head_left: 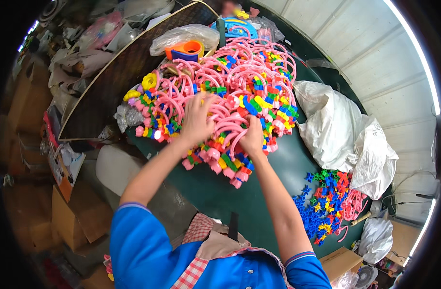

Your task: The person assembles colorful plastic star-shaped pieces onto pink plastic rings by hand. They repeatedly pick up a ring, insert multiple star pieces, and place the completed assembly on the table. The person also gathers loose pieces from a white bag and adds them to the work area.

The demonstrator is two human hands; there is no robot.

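Note:
A big heap of toys with pink curved tubes [247,79] and strung pieces in red, yellow, blue, green and pink lies on the dark green table [201,192]. My left hand [197,119], slightly blurred, rests over the heap's near left part, its fingers stretched out and apart. Farther right, my right hand [252,138] has its fingers curled at the end of a near bunch of pink curved tubes [228,129]. Pink flower-shaped ends [215,156] hang at the front of this bunch. Its grip is partly hidden by the hand itself.
At the right lie loose plastic connector pieces [326,202], mostly blue, beside more pink tubes [353,204]. White sacks [326,125] line the wall side. An orange tape dispenser [186,49] and a clear bag [182,36] stand behind the heap. Cardboard boxes [69,216] stand at the left.

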